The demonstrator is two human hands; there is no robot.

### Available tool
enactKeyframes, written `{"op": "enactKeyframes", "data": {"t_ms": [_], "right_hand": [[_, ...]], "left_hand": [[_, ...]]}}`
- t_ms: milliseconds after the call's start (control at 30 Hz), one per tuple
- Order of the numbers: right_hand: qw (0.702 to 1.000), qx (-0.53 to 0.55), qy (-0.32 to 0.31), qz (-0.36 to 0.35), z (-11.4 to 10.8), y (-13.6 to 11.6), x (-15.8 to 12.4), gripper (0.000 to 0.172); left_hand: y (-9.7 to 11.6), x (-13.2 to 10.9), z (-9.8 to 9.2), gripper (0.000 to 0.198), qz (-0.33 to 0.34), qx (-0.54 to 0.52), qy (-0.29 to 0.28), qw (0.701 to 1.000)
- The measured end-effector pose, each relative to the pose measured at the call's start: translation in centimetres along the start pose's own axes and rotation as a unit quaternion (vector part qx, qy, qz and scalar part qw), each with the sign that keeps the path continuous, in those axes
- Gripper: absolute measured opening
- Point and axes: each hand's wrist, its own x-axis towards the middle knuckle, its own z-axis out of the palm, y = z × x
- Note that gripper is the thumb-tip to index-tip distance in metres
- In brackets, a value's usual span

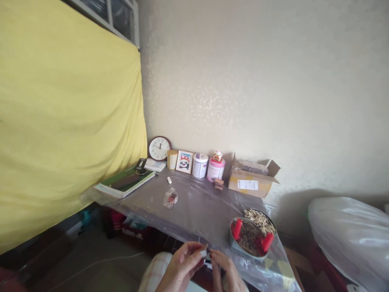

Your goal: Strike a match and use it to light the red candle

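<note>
I have my left hand (184, 263) low in the view, thumb and fingers closed on a small box (203, 253) with a pale side and a brown edge. My right hand (225, 267) comes up beside it, fingertips bunched close to the box; from this far off I can't tell whether they pinch anything. The hands are close together at the near edge of the table (194, 211). I judge the handling of this box to be under way and unfinished, though I can't make out what is inside it. Counting from the hands, with twelve towards the wall, a tub (235, 247) of dark bits with two red cylinders (237, 229) sits between two and three o'clock, and just beyond it lies a heap of pale sticks (259, 220), so there's plenty of loose stuff left there. At eleven is a bundle in clear wrap (170, 199), its contents unclear. Just past twelve, a little brown box (219, 184) stands before a pink tin (216, 171); I can't say whether it counts as done or left. Further out, a cardboard box (247, 185) is at one, a clock (160, 148) at eleven and a green book (126, 181) at ten.
</note>
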Motion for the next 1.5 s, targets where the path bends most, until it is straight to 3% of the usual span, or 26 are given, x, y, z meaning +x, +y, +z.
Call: {"op": "enactKeyframes", "data": {"t_ms": [333,733,1067,1233,1400,1500], "right_hand": [[0.998,-0.037,-0.001,-0.044,-0.9,-1.4,1.5,0.021],[0.998,-0.044,0.008,-0.040,-0.6,-0.2,0.1,0.024],[0.992,-0.033,-0.110,-0.050,-2.6,-0.8,1.7,0.017],[0.999,-0.021,-0.015,-0.020,-2.3,-2.0,2.7,0.013],[0.997,-0.048,-0.058,0.000,-2.9,-2.2,3.3,0.011],[0.999,-0.041,-0.006,0.024,-3.4,-1.8,2.5,0.012]], "left_hand": [[0.3,-0.3,0.6,0.022,-0.020,0.017,-0.002,1.000],[0.2,-0.2,0.9,0.022,-0.015,0.024,0.004,1.000],[-0.2,-0.1,0.3,0.018,-0.007,0.026,-0.004,1.000],[-0.6,0.1,0.2,0.013,0.009,0.035,-0.008,0.999],[-0.6,0.3,0.2,0.015,0.015,0.036,-0.007,0.999],[-0.4,0.4,0.4,0.015,0.015,0.038,0.010,0.999]]}}
